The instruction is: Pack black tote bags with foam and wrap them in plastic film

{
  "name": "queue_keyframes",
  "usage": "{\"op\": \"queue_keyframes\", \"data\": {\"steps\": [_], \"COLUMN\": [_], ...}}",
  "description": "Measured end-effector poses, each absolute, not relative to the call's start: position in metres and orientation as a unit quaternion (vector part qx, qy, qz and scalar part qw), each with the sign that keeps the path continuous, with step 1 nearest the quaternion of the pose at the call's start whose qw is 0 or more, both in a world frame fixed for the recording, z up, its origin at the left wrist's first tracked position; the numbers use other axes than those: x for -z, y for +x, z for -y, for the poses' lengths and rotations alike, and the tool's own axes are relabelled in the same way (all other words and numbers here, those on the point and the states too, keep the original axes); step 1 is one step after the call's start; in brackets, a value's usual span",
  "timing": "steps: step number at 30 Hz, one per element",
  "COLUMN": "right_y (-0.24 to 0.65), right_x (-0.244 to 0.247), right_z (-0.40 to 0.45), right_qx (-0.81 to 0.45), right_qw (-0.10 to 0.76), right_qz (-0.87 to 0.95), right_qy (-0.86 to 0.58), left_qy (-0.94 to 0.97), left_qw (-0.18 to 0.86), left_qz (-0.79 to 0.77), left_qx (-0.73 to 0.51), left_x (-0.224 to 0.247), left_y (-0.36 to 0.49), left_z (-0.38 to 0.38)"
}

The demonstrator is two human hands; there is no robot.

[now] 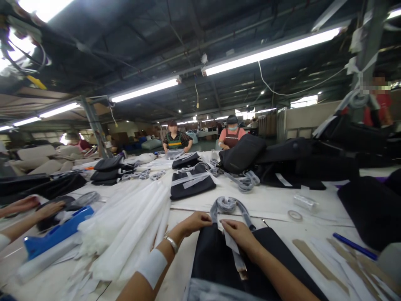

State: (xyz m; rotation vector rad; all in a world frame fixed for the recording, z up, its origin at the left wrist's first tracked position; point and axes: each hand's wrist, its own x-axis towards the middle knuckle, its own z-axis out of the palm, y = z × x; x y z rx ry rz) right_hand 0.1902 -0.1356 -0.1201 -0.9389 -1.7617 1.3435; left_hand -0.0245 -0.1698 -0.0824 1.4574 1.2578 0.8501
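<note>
2 own hands (pixel 194 223) (pixel 241 236), 1 blk bag (pixel 202 257) beneath, 1 blue tape disp. (pixel 59 233), 1 sm. tape roll (pixel 300 218), 1 blue pen (pixel 354 246), 1 bracelet (pixel 172 244), 2 aproned ppl (pixel 175 143) (pixel 231 136)

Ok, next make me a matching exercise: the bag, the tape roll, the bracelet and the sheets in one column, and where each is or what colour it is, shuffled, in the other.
Column 1
1. Bag
2. Tape roll
3. Bracelet
4. Sheets

Column 2
A. Around the wrist of the left hand
B. Heaped to the left of the bag
C. Black
D. Flat on the table

Right pairs: 1-C, 2-D, 3-A, 4-B
</note>
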Motion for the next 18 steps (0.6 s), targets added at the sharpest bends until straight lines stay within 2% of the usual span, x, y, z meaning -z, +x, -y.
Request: {"op": "queue_keyframes", "data": {"steps": [4,9,12,15,18], "right_y": [0.192,0.189,0.190,0.191,0.189], "right_x": [0.111,0.099,0.089,0.083,0.085], "right_z": [0.143,0.153,0.158,0.160,0.161], "right_qx": [-0.540,-0.707,-0.770,-0.792,-0.777], "right_qw": [0.396,0.365,0.374,0.392,0.395], "right_qz": [0.651,0.536,0.469,0.442,0.465], "right_qy": [-0.359,-0.283,-0.218,-0.152,-0.156], "left_qy": [0.573,0.464,0.429,0.376,0.345], "left_qw": [0.467,0.521,0.551,0.585,0.593], "left_qz": [-0.553,-0.532,-0.498,-0.424,-0.366], "left_qx": [-0.385,-0.481,-0.515,-0.580,-0.629], "left_x": [0.071,0.069,0.073,0.079,0.083], "left_y": [-0.045,-0.056,-0.050,-0.039,-0.028], "left_z": [0.184,0.201,0.208,0.210,0.208]}}
